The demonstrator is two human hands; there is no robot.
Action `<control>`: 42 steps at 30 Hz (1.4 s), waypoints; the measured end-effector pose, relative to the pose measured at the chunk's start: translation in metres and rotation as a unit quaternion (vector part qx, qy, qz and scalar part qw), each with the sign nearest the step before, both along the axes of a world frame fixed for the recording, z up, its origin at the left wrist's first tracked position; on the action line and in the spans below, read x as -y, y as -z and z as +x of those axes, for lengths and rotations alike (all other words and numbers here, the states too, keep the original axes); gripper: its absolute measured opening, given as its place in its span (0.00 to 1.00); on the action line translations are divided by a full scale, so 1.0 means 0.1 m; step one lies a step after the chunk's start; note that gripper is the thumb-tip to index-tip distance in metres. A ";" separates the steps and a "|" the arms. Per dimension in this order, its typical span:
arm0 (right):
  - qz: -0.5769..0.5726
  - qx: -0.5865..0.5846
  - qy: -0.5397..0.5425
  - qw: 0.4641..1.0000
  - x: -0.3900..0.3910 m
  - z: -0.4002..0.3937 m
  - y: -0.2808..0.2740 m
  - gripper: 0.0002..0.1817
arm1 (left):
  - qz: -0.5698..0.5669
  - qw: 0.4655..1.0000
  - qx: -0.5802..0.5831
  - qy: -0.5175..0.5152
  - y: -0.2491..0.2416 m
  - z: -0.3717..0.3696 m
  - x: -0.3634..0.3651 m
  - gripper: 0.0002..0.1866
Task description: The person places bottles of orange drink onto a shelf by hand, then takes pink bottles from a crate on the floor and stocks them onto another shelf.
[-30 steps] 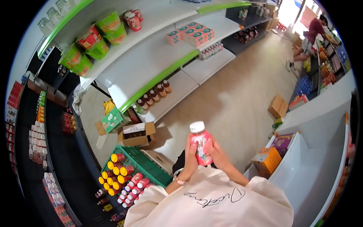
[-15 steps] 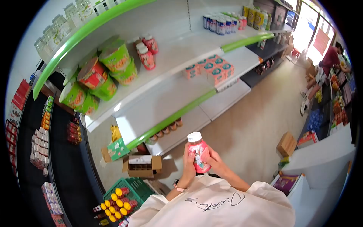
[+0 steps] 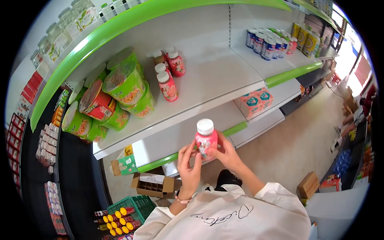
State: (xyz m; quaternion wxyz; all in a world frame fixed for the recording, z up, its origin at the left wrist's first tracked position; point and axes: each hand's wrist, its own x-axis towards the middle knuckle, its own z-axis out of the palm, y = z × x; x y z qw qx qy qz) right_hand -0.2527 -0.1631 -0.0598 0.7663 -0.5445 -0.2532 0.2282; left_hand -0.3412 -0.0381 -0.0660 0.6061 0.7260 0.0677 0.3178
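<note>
A pink bottle (image 3: 205, 143) with a white cap is held upright before me, at the height of the shelf's front edge. My right hand (image 3: 227, 155) grips it from the right, thumb across the label. On the left side, my left hand (image 3: 189, 170) has its thumb and curled fingertips against the bottle, its grip looser. Similar pink bottles (image 3: 167, 88) stand in a small group on the white shelf (image 3: 208, 86). Beside them are stacked green noodle tubs (image 3: 127, 85) and a red noodle tub (image 3: 96, 102).
White-and-blue cans (image 3: 269, 48) and yellow packs (image 3: 311, 43) stand farther right. Pink patterned boxes (image 3: 256, 103) sit one shelf lower. On the floor are an open carton (image 3: 153, 184) and a green crate (image 3: 134, 206) near yellow-capped bottles (image 3: 120, 221). A person's leg (image 3: 340, 138) shows at far right.
The bottle has risen in view, towards the shelf. My left hand has loosened, its fingers shifting on the bottle. My view has moved closer to the shelf.
</note>
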 end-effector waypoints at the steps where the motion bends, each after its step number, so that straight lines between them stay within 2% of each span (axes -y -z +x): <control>1: -0.001 0.033 -0.011 0.999 -0.06 0.26 0.07 0.41 | 0.016 1.000 0.004 0.002 -0.04 0.13 -0.01 0.23; 6: 0.032 0.113 -0.051 0.992 -0.52 1.37 -0.10 0.36 | 0.114 0.993 0.005 -0.025 -0.25 0.87 -0.05 0.26; 7: 0.025 0.127 -0.064 0.990 -0.60 1.57 -0.14 0.35 | 0.127 0.992 -0.009 -0.015 -0.20 1.04 -0.11 0.30; 10: 0.022 0.116 -0.106 0.987 -0.82 2.07 -0.10 0.34 | 0.095 0.994 -0.020 -0.054 -0.14 1.52 -0.15 0.31; 12: 0.006 0.098 -0.123 0.988 -0.91 2.26 -0.06 0.37 | 0.065 0.995 -0.039 -0.066 -0.08 1.73 -0.15 0.32; 15: -0.015 0.241 -0.102 0.965 -1.00 2.49 -0.01 0.36 | 0.020 0.995 -0.040 -0.094 0.09 2.01 -0.17 0.30; 18: -0.015 0.295 -0.082 0.952 -1.12 2.67 0.05 0.34 | 0.020 0.992 -0.005 -0.122 0.16 2.20 -0.16 0.30; 21: -0.130 0.313 -0.082 0.937 -1.22 2.85 0.12 0.33 | 0.039 0.985 -0.037 -0.166 0.17 2.43 -0.22 0.31; 24: -0.111 0.328 -0.045 0.937 -1.21 2.81 0.12 0.32 | 0.002 0.979 -0.007 -0.204 0.23 2.61 -0.29 0.30; 27: -0.069 0.227 -0.094 0.967 -1.21 2.77 0.06 0.32 | 0.029 0.972 -0.037 -0.229 0.14 2.61 -0.31 0.30; 33: -0.059 0.195 -0.112 0.973 -1.27 2.75 0.08 0.30 | 0.100 0.955 -0.070 -0.271 0.27 2.71 -0.51 0.29; 39: -0.083 0.167 -0.131 0.974 -1.21 2.77 0.06 0.30 | 0.067 0.963 -0.060 -0.255 0.20 2.81 -0.56 0.30; 42: -0.029 0.151 -0.122 0.980 -1.21 2.72 0.05 0.29 | 0.048 0.973 -0.074 -0.213 0.19 2.72 -0.55 0.29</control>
